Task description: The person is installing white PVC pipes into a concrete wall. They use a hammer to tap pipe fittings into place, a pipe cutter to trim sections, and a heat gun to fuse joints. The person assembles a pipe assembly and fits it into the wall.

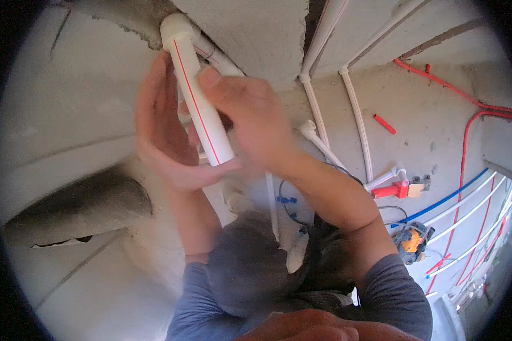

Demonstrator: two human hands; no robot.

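Observation:
A short white plastic pipe (203, 116) with a red stripe slants down from a white elbow fitting (176, 29) at the upper left. My right hand (250, 111) grips the pipe from the right, its thumb on the front and its fingers curled behind. On the other side my left hand (164, 133) is cupped around the pipe, fingers stretching up toward the elbow and thumb at the pipe's lower end. Some of its fingers are hidden. Behind the elbow, another striped white pipe (224, 63) runs along a concrete edge.
White pipes (316, 108) run down the grey surface to the right, one ending in an elbow (308, 128). Farther right are a red tool (391, 191), a loose red pipe piece (384, 124), a yellow-black power tool (412, 241) with a cable, and a blue pipe (458, 193).

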